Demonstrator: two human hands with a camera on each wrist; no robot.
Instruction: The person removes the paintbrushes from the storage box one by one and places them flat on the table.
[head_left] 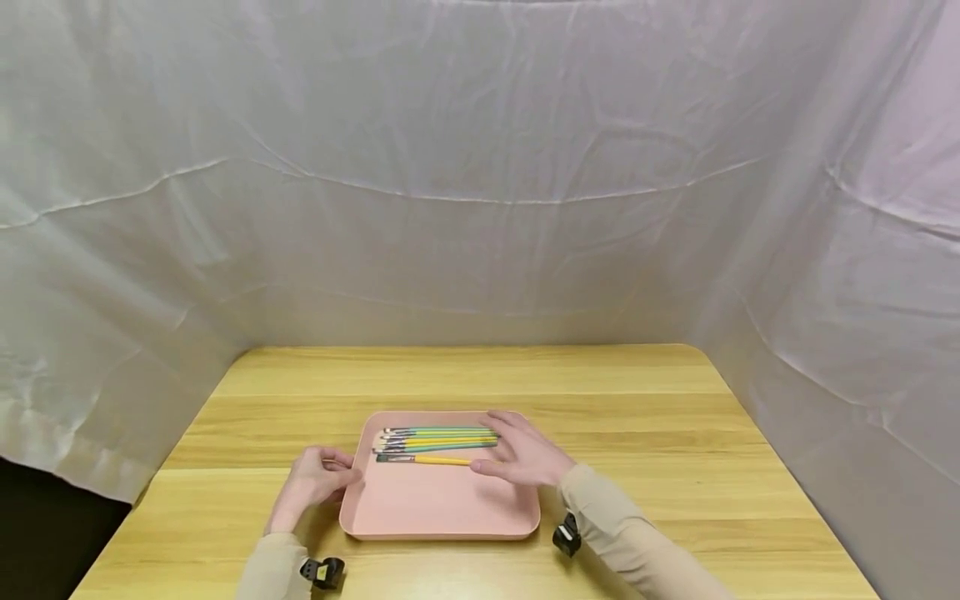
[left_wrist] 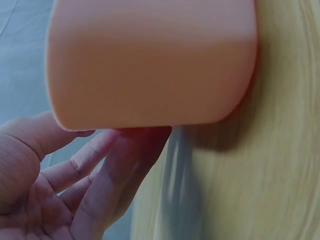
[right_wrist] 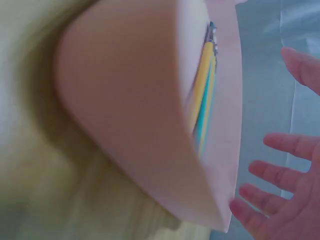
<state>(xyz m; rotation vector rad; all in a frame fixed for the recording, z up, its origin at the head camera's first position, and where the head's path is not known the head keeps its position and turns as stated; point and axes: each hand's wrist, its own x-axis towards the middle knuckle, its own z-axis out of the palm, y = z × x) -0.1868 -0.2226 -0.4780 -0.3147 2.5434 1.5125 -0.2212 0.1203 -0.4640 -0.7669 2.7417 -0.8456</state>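
Note:
A pink tray (head_left: 435, 504) lies on the wooden table, with several paintbrushes (head_left: 438, 438) side by side in its far half, their handles yellow and teal. Nearest of these is a broad brush with a yellow handle (head_left: 444, 460). My left hand (head_left: 311, 483) holds the tray's left edge, its thumb (left_wrist: 55, 134) at the rim and its fingers at the underside in the left wrist view. Over the right part of the tray, my right hand (head_left: 525, 454) is spread above the handle ends, covering some of them. In the right wrist view its fingers (right_wrist: 285, 175) are apart and hold nothing.
The wooden table (head_left: 675, 500) reaches out past the tray on every side. Grey cloth (head_left: 480, 208) hangs behind the table and along both sides. A small black device (head_left: 322, 572) is strapped to the left wrist, and another black device (head_left: 567, 535) to the right.

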